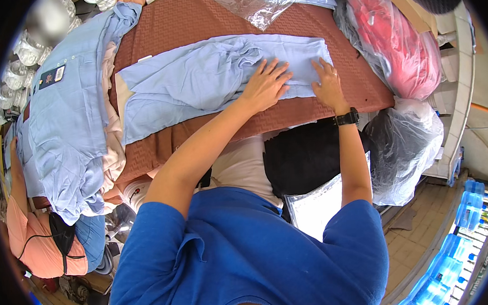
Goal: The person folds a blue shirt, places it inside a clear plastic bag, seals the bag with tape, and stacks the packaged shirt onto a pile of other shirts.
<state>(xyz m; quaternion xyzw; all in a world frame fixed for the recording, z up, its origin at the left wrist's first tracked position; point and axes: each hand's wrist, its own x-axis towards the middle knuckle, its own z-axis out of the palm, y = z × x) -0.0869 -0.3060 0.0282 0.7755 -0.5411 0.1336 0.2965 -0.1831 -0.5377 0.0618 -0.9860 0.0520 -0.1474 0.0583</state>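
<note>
A light blue shirt [186,80] lies folded into a long strip across the brown table cover, with a bunched fold near its middle and a beige patch at its left end. Flat on the cloth, right of that bunched fold, rests my left hand [266,88], its fingers spread. My right hand [327,86] touches the shirt's right end, fingers apart and bent, a dark watch on the wrist. Neither hand grips anything.
Left of the shirt lies another light blue shirt [67,102] with a dark tag, near a co-worker in an orange top [40,243]. Clear plastic bags [246,1] sit at the far edge. Bagged red cloth [396,37] and a grey plastic bag [406,148] stand right.
</note>
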